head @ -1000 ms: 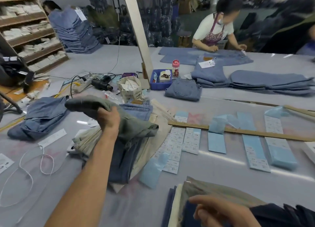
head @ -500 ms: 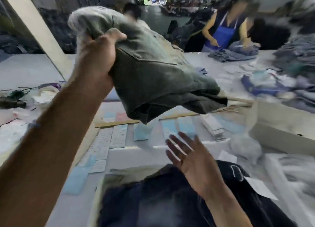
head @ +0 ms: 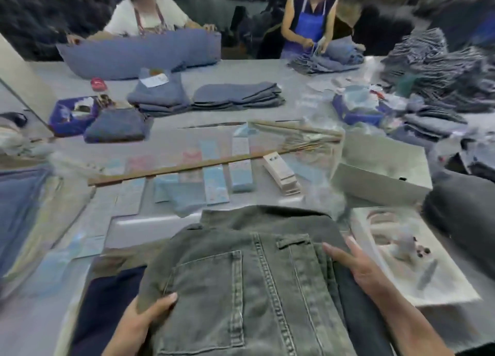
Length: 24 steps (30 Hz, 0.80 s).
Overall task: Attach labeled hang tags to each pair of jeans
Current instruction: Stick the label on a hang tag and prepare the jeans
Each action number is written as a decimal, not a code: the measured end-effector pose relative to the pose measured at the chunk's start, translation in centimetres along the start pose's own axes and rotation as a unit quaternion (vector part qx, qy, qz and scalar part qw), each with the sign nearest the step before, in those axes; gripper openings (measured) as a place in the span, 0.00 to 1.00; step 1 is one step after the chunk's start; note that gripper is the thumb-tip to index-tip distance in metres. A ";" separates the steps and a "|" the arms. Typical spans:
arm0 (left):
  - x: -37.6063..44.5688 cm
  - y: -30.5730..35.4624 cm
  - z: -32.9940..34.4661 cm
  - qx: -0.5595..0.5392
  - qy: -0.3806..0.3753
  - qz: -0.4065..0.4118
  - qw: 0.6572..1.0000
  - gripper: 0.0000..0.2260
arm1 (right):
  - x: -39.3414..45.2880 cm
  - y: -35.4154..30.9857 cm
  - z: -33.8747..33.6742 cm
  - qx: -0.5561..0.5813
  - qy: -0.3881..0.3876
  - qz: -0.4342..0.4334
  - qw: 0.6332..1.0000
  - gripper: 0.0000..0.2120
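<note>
Grey-green jeans (head: 241, 283) are lying pocket-up atop the dark stack; left hand (head: 142, 321) is gripping their edge, right hand (head: 359, 267) is pressing flat, fingers spread; next seemingly fetching a hang tag (head: 281, 173)

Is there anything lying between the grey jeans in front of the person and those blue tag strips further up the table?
Nothing visible does. The grey jeans lie under both hands, the left hand gripping one edge, the right hand resting on the other. A bare strip of table separates them from the blue tag strips.
</note>
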<state>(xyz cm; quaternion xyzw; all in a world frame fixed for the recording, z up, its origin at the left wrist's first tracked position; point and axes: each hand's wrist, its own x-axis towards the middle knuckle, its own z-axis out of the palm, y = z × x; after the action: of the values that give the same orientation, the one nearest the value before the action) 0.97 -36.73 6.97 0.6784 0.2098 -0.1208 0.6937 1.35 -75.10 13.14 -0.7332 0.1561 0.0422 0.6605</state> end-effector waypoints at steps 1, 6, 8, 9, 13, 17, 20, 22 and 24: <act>-0.9 1.1 0.0 0.025 0.006 0.046 0.999 0.18 | -0.2 -1.0 0.0 -0.016 -0.004 -0.018 1.000 0.18; -2.3 4.1 -0.6 0.020 0.049 0.156 0.986 0.21 | 0.3 -4.4 0.6 -0.034 -0.020 -0.100 0.994 0.25; -1.9 3.0 -1.2 0.014 0.067 0.142 0.987 0.22 | 1.1 -4.2 1.9 -0.064 -0.006 -0.114 0.991 0.24; -1.8 2.2 -1.4 0.035 0.074 0.126 0.989 0.23 | 1.4 -3.6 2.7 -0.103 0.006 -0.119 0.987 0.23; -1.0 -1.8 -2.1 0.110 0.050 0.073 0.990 0.23 | 1.5 0.5 5.4 -0.298 0.054 -0.125 0.945 0.15; 0.1 -2.7 -2.3 0.175 0.092 0.094 0.976 0.38 | 1.2 0.8 4.8 -0.474 0.104 -0.128 0.865 0.28; -0.3 -3.0 -1.8 0.162 0.129 0.073 0.975 0.36 | 0.7 -2.5 4.7 -0.452 0.104 -0.203 0.863 0.28; -0.5 -3.4 -1.7 0.141 0.168 0.047 0.975 0.37 | 0.1 -4.8 4.9 -0.419 0.146 -0.288 0.849 0.27; -0.7 -3.7 -1.7 0.140 0.180 0.049 0.972 0.36 | -0.9 -5.5 5.7 -0.423 0.099 -0.293 0.852 0.30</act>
<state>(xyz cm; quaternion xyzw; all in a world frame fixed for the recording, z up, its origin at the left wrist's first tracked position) -1.51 -35.31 3.99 0.7886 0.2792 0.0092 0.5478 2.89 -68.92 17.93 -0.9537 -0.0348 -0.1640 0.2496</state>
